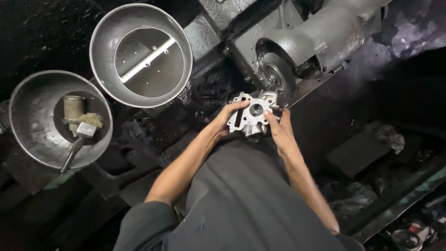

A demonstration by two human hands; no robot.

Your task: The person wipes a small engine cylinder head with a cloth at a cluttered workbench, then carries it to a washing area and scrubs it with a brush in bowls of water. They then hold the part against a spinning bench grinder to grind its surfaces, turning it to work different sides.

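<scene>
Both my hands hold a silver cast-metal engine part with a round bore and several bolt holes. My left hand grips its left edge, thumb across the top. My right hand grips its right side, fingers on the face. The part sits just below a round wheel on a grey machine body, close to it; I cannot tell if they touch. My dark-clothed lap lies below the hands.
A round metal basin with a small metal strip inside stands at the upper left. A second basin at the far left holds a brush and a cylindrical part. Dark oily floor, rags and scrap lie to the right.
</scene>
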